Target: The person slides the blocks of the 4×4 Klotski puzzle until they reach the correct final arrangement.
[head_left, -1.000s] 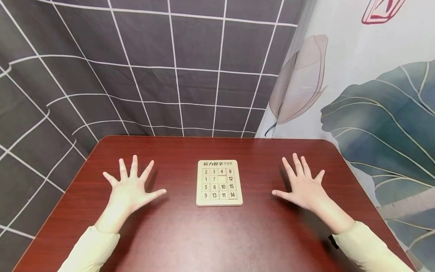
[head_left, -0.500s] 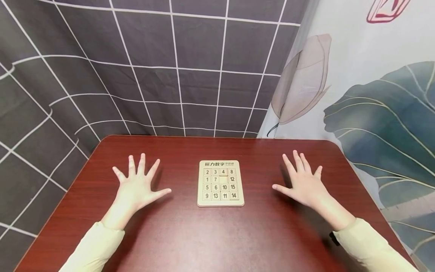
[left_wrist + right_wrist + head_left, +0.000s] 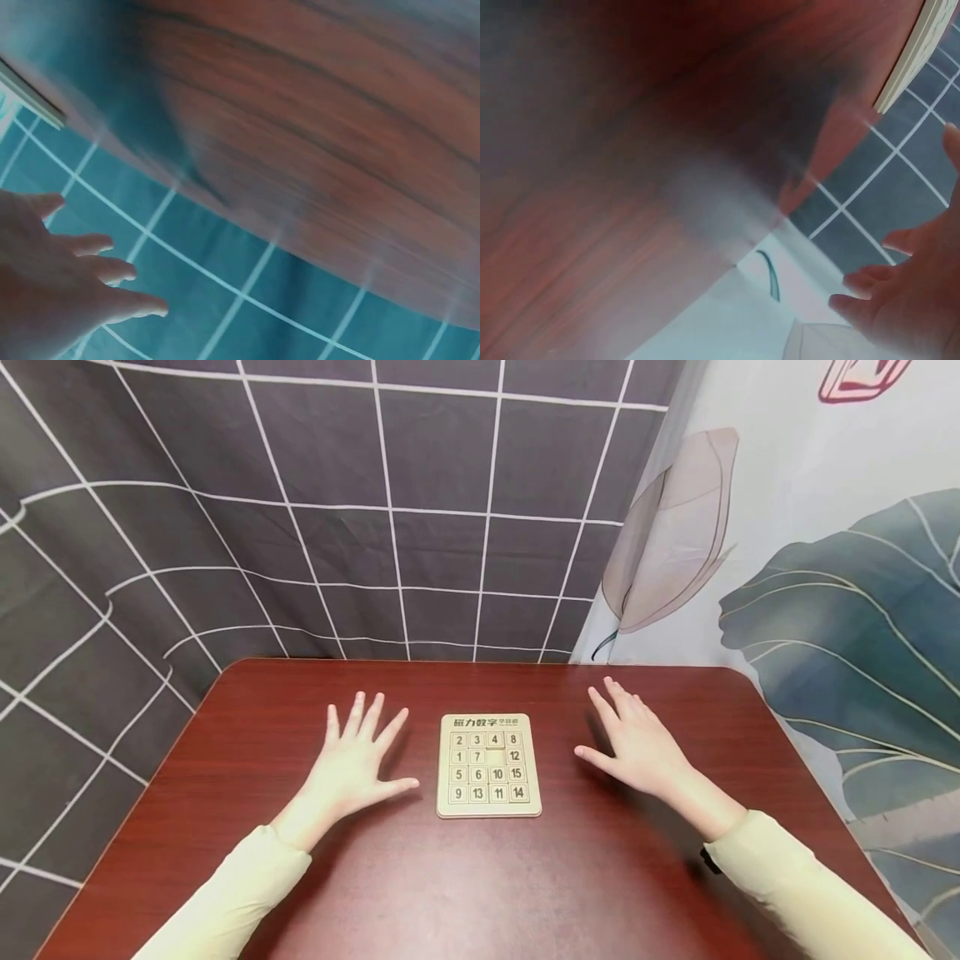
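Observation:
A pale sliding number puzzle (image 3: 489, 765) lies flat near the middle of the table, its numbered tiles in a square frame with one gap under the 4. To its left, my left hand (image 3: 352, 768) hovers with fingers spread, the thumb pointing at the puzzle's edge but apart from it. On the other side my right hand (image 3: 637, 747) has its fingers extended and also touches nothing. In the left wrist view, the left hand (image 3: 60, 277) shows at lower left with the puzzle's edge (image 3: 30, 94) above. The right wrist view has the puzzle's side (image 3: 915, 56) at upper right.
The reddish-brown wooden table (image 3: 480, 885) has a glossy top and rounded far corners. Behind it hangs a dark grey curtain (image 3: 435, 452) with a white grid. A white curtain (image 3: 780, 460) with leaf and flower prints hangs at the right.
Both hands have moved inward toward the puzzle, the left one to the right and the right one to the left. The right hand's fingers are closer together. The puzzle's tiles look unchanged.

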Motion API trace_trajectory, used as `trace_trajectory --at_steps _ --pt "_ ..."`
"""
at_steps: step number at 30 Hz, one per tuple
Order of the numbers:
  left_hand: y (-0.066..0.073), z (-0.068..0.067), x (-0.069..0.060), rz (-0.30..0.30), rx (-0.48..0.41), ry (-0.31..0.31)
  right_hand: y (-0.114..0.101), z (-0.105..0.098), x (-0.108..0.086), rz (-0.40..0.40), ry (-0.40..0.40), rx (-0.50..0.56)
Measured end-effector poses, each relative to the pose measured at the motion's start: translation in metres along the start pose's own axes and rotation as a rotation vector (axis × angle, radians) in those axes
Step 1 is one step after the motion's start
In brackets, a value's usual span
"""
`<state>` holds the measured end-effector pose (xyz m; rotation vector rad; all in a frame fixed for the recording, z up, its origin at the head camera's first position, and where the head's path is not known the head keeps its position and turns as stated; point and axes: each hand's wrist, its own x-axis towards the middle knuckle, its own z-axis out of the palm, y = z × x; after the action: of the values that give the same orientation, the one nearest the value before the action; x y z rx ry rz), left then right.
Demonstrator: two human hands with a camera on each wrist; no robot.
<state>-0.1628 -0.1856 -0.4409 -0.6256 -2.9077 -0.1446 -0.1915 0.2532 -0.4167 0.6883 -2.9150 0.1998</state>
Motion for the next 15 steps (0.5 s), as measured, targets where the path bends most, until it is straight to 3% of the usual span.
trace_trajectory --at_steps 6,15 --pt "0.015 0.009 0.009 0.102 -0.008 0.016 -0.011 0.007 0.015 -0.062 0.018 0.018" --pt "0.031 0.018 0.024 0.206 -0.034 -0.047 -0.032 0.020 0.030 -0.244 0.051 0.011"
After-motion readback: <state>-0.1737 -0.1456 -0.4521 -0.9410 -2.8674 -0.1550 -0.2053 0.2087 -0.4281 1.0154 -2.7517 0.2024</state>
